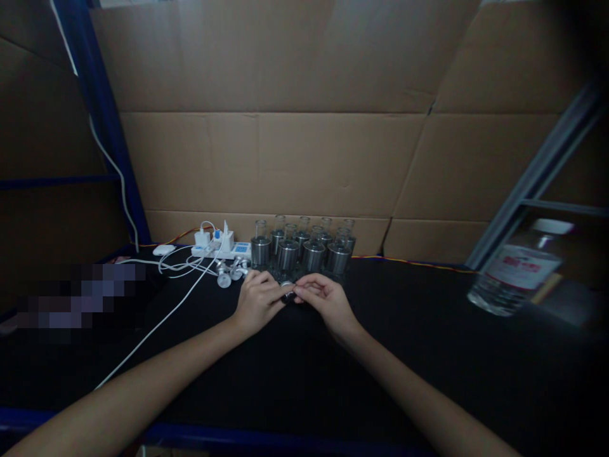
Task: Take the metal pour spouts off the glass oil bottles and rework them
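Observation:
My left hand (pixel 258 299) and my right hand (pixel 329 303) meet over the middle of the black tabletop. Pinched between their fingertips is a small, shiny, round metal piece (pixel 287 293), partly covered by the fingers, so its exact kind does not show. Just behind the hands stand several brushed-metal cylinders (pixel 288 256) with clear glass tubes rising from their tops, upright in a close group. Left of my left hand lie a few small clear and silvery round-ended parts (pixel 224 278), near the power strip.
A white power strip (pixel 242 248) with plugged-in chargers and tangled white cables (pixel 164 316) occupies the back left. A large clear bottle (pixel 521 270) with a label and white cap stands at right. Cardboard panels (pixel 295 158) close off the back; a blue post (pixel 102 114) rises at left.

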Demonstrator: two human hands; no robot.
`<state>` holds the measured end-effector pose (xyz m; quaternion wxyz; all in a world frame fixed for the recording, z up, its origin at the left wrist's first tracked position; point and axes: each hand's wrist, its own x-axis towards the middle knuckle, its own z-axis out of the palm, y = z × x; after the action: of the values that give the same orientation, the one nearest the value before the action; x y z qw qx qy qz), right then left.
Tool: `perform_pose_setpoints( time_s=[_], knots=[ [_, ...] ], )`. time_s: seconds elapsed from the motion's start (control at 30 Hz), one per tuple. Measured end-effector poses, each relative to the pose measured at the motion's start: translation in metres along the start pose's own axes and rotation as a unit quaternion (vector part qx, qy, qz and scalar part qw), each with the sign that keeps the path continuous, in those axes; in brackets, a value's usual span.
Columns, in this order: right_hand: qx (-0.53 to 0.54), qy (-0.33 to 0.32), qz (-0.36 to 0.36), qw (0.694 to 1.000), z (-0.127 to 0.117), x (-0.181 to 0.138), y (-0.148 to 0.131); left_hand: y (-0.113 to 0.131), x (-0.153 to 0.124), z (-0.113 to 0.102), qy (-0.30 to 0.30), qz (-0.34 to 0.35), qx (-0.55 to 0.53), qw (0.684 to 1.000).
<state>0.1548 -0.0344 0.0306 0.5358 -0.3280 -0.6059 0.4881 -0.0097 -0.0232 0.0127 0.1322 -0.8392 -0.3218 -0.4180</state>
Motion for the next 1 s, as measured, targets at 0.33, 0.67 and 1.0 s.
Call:
perform_pose_setpoints(
  time_s=[0.33,0.67,1.0],
  knots=[
    [-0.013,0.012,-0.01,1.0,-0.0011,-0.0001,0.0008,0.0003,-0.001,0.0008,0.001,0.006,0.004,1.0],
    [-0.019,0.006,-0.014,1.0,-0.0022,0.0013,0.004,-0.001,-0.0026,0.0023,0.006,0.01,-0.01,1.0],
    [-0.023,0.013,-0.016,1.0,-0.0032,0.0024,0.0062,-0.0008,-0.0009,0.0028,0.002,0.019,-0.036,0.999]
  ],
)
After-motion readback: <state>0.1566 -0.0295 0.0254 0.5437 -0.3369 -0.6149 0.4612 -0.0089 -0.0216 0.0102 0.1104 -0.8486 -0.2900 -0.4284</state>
